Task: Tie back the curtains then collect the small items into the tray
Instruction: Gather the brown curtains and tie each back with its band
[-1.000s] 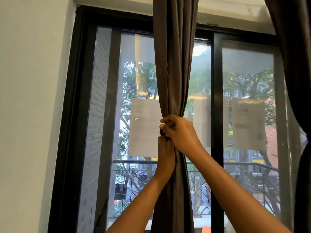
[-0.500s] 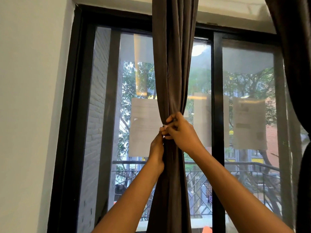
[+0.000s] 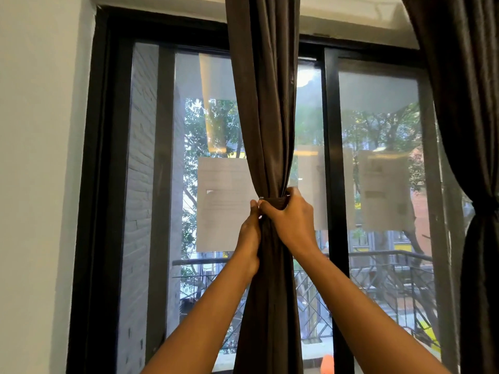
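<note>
arms: two bare forearms in view, entering from the bottom edge, no sleeves visible anywhere up to the frame edge
left hand [image 3: 249, 233]: bare, no glove, no ring or band visible on the side that shows
right hand [image 3: 293, 222]: bare, no glove, back of hand and knuckles visible, no ring visible
wrists: both bare, no watch, bracelet or strap
nails: too small to tell
markings: none visible on either forearm
rest of body: out of frame
</note>
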